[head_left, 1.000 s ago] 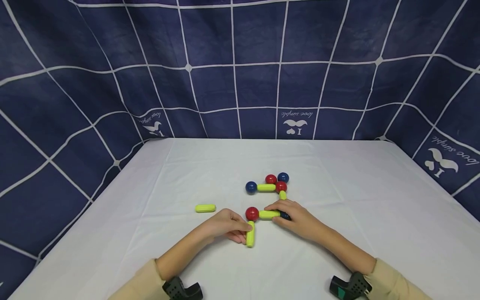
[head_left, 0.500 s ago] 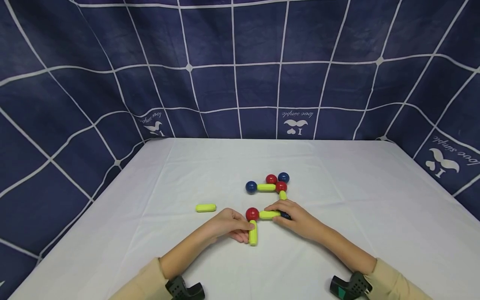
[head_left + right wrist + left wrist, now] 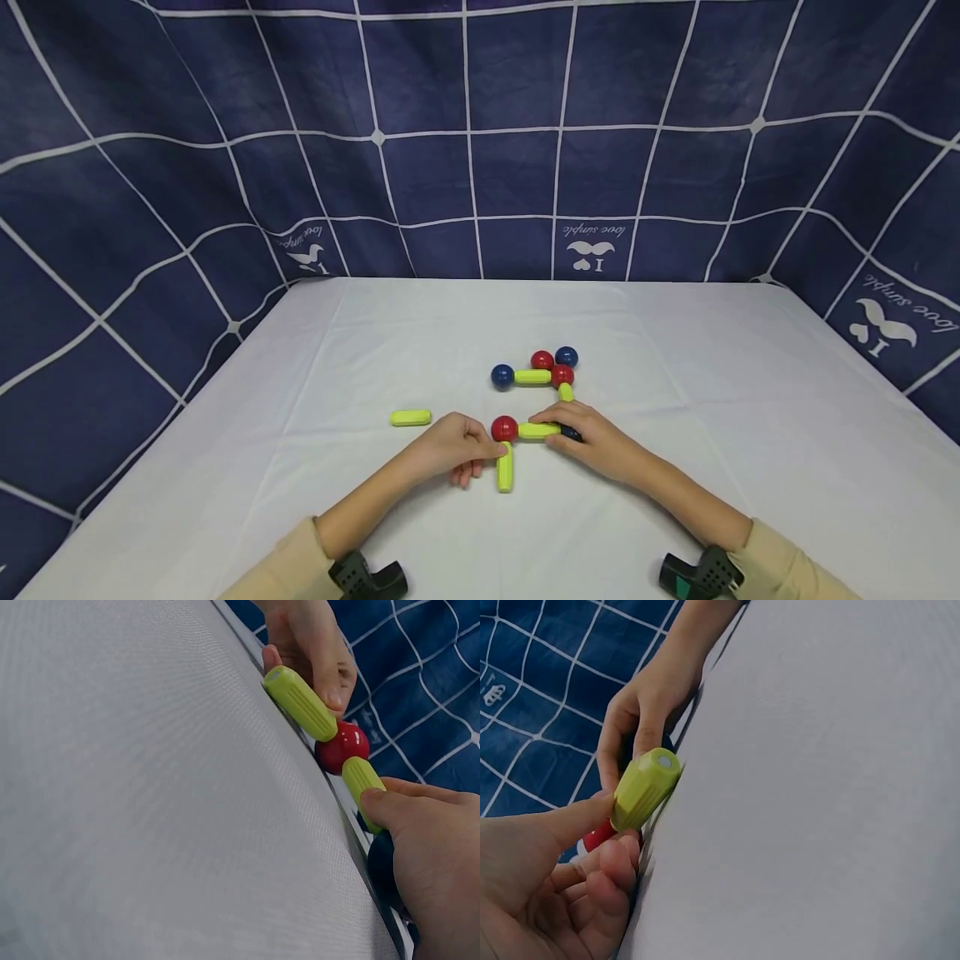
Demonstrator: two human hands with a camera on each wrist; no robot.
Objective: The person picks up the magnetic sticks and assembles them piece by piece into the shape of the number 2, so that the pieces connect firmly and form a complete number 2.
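Observation:
A yellow-green magnetic rod (image 3: pixel 505 468) points toward me, its far end against a red ball (image 3: pixel 505 429). My left hand (image 3: pixel 455 446) pinches that rod near the ball; in the left wrist view the thumb lies on the rod (image 3: pixel 646 787), whose near end shows a metal disc. From the red ball a second yellow-green rod (image 3: pixel 536 431) runs right to a dark blue ball (image 3: pixel 572 432), partly hidden under my right hand (image 3: pixel 596 440). My right thumb and fingers grip this second rod (image 3: pixel 363 784) close to the blue ball.
Behind the hands, another rod (image 3: pixel 532 377) joins a blue ball (image 3: pixel 502 377) to a red ball (image 3: pixel 562 375). Another red ball (image 3: pixel 542 360) and blue ball (image 3: pixel 566 357) sit beside it. A loose rod (image 3: pixel 410 417) lies left on the white table (image 3: pixel 337 350).
The rod at my left hand has swung slightly right at its near end, lining up below the red ball. My left lower fingers have drawn back leftward from it. The right hand stays put.

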